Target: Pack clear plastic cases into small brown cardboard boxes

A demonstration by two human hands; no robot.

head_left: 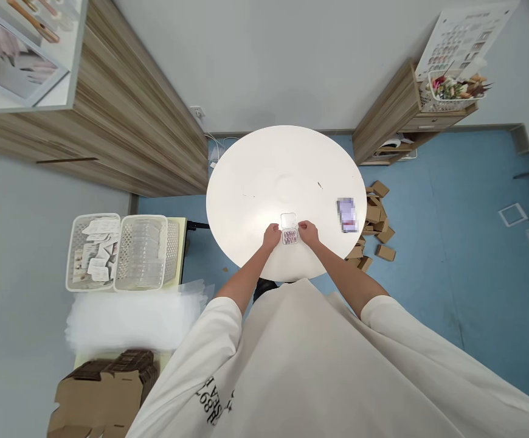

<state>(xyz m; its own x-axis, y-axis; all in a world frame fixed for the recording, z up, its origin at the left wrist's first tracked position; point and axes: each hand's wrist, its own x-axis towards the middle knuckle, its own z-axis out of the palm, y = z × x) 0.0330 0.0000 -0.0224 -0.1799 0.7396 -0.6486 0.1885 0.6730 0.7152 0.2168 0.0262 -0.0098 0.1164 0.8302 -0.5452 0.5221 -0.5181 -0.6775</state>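
Note:
A small clear plastic case (289, 221) lies near the front of the round white table (264, 164), its lid folded back away from me. In its lower half sit rows of small reddish-purple pieces (289, 236) that look like press-on nails. My left hand (272, 235) is at the case's left edge, fingers curled and pinching there. On the opposite side, my right hand (309, 232) has its fingers bent together against the right edge near the hinge. The fingertips are too small to make out fully.
A blurred-out phone-like rectangle (347, 215) lies at the table's right. Small cardboard boxes (374, 213) are heaped on the floor beyond. To the left stand white baskets (143, 252) with clear cases and cards (95, 252), plus flattened cartons (100, 395). Wooden cabinets (150, 109) flank the table.

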